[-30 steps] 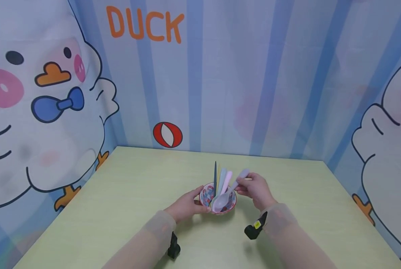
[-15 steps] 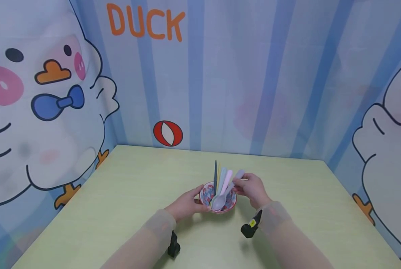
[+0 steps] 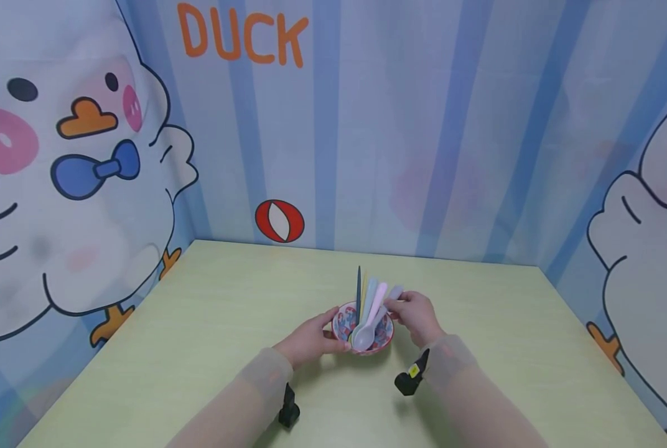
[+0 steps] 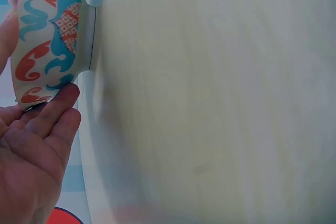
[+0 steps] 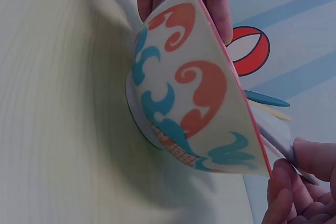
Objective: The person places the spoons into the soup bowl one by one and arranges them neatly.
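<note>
A red-rimmed bowl with a red and blue pattern sits at mid-table, its footed outside filling the right wrist view. My left hand grips its left side, thumb in front and fingers behind; the left wrist view shows that hand against the outer wall. Between right thumb and fingers, my right hand pinches the handle of a pale lilac spoon, which leans inside the bowl. Beside it stand a pink handle, a pale blue handle, a thin yellow one and a dark pointed stick.
The pale yellow-green table spreads around the bowl. Behind it and at both sides hangs a striped cloth backdrop with duck drawings. Black wrist cameras hang below both cuffs.
My right hand has moved slightly left and down with the lilac spoon, whose handle now lies closer to the pink one. The left hand has stayed on the bowl.
</note>
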